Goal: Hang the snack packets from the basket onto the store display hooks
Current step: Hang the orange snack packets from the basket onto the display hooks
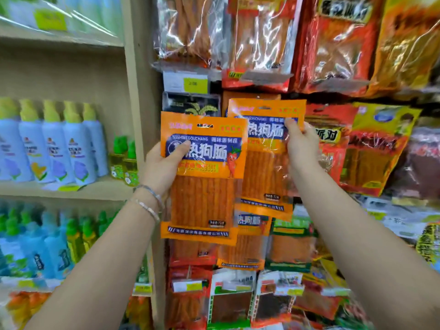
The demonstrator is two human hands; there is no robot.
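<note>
1. 2 orange snack packets are held up before the rows of hung packets (333,55), near the beige upright (135,103) at the left edge of those rows, 1 in each of our hands.
2. Our left hand (164,163) grasps the left packet (204,191) by its left edge, with the thumb lying across the blue label. The packet hides the fingers behind it.
3. Our right hand (301,145) pinches the right packet (264,167) at its right edge near the top, thumb on the front and fingers out of sight behind.
4. The left packet overlaps the right packet's left side and covers part of its printing.
5. We cannot tell whether the right packet's top hole sits on a hook, since the hooks are hidden behind packets.
6. 2 thin bracelets (150,201) circle our left wrist.
7. The hung packets are blurred and glary, and the figures on a yellow price tag (195,85) above the left packet are hard to read.
8. Left of the upright, a shelf (100,186) carries spray bottles (71,148) with unreadable labels. The bottom edge of the view cuts off both forearms.
</note>
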